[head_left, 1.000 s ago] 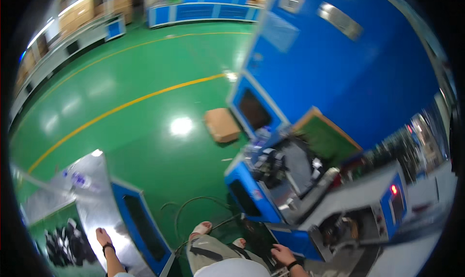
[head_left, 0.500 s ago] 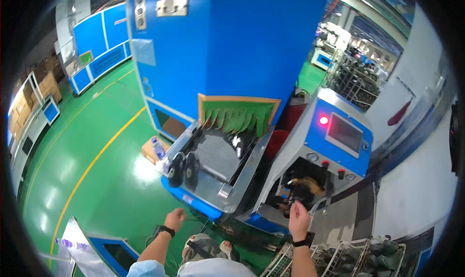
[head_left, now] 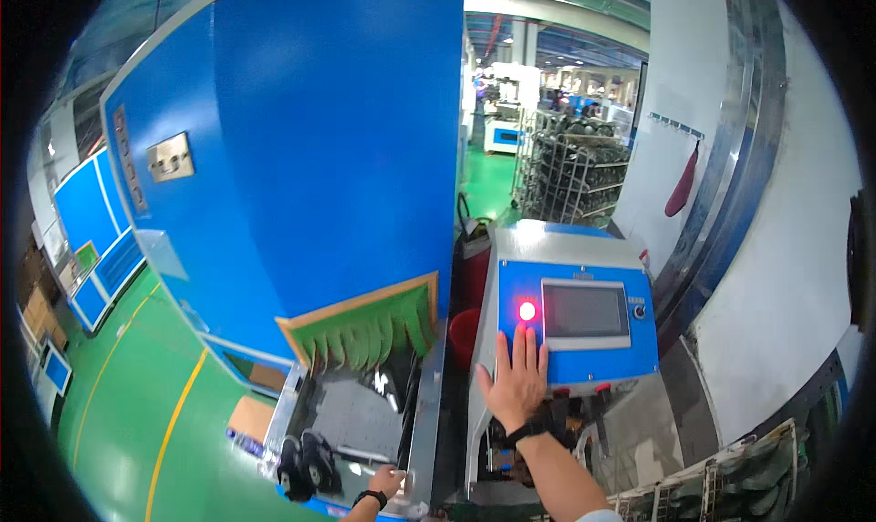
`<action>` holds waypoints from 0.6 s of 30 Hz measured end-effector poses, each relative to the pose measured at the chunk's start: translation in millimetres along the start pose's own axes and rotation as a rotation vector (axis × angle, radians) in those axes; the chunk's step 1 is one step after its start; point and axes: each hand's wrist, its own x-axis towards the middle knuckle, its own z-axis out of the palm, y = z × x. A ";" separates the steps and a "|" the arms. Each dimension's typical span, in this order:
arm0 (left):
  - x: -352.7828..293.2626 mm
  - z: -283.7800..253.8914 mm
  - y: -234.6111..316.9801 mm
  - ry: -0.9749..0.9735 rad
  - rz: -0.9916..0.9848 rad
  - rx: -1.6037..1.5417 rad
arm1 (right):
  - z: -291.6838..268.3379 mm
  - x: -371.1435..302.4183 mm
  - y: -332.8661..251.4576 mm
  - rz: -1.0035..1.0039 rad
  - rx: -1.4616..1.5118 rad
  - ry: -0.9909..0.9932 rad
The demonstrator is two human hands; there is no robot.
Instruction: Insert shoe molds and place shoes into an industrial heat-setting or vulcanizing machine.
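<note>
My right hand (head_left: 517, 376) is held with its fingers stretched out over the blue control panel (head_left: 598, 367). Its fingertips are just below a lit red button (head_left: 526, 311), beside a dark screen (head_left: 585, 313); whether they touch the panel I cannot tell. My left hand (head_left: 387, 482) is low at the near end of the conveyor (head_left: 351, 412), fingers curled in, close to a small metal block. Anything inside those fingers is too small to make out. Left of it, a pair of black shoes (head_left: 306, 467) rests at the conveyor's end.
A tall blue machine (head_left: 338, 148) rises behind the conveyor, green strips (head_left: 370, 332) hanging across its opening. A cardboard box (head_left: 252, 418) and a bottle (head_left: 245, 443) are at left. Racks of dark items (head_left: 579, 171) stand behind the panel and at lower right (head_left: 730, 472).
My view has turned right and up. My right hand has risen from the panel machine's lower opening to below the red button, its fingers straightening. My left hand has come to the conveyor's near end.
</note>
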 end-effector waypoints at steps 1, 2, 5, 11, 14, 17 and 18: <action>28.9 4.6 -8.2 0.023 -0.016 -0.131 | 3.9 -0.8 0.9 -0.017 -0.033 0.018; 75.2 -6.7 -77.8 0.172 -0.043 -0.089 | 7.5 10.4 -27.2 -0.072 0.021 0.034; 133.7 -7.6 -5.0 0.143 -0.242 -0.264 | 6.8 1.7 -5.9 -0.004 -0.051 0.003; 245.2 -51.2 68.6 0.423 -0.128 -0.357 | 18.0 2.4 -11.4 0.014 -0.101 -0.066; 259.2 -32.7 122.5 0.318 -0.341 -0.114 | 17.3 -1.0 -1.5 0.043 -0.137 -0.061; 270.9 -14.1 76.2 0.570 -0.315 -0.010 | 19.0 0.9 -12.0 0.041 -0.105 -0.050; 265.1 -15.2 72.9 0.503 -0.289 -0.064 | 19.7 0.4 -10.6 0.056 -0.115 -0.045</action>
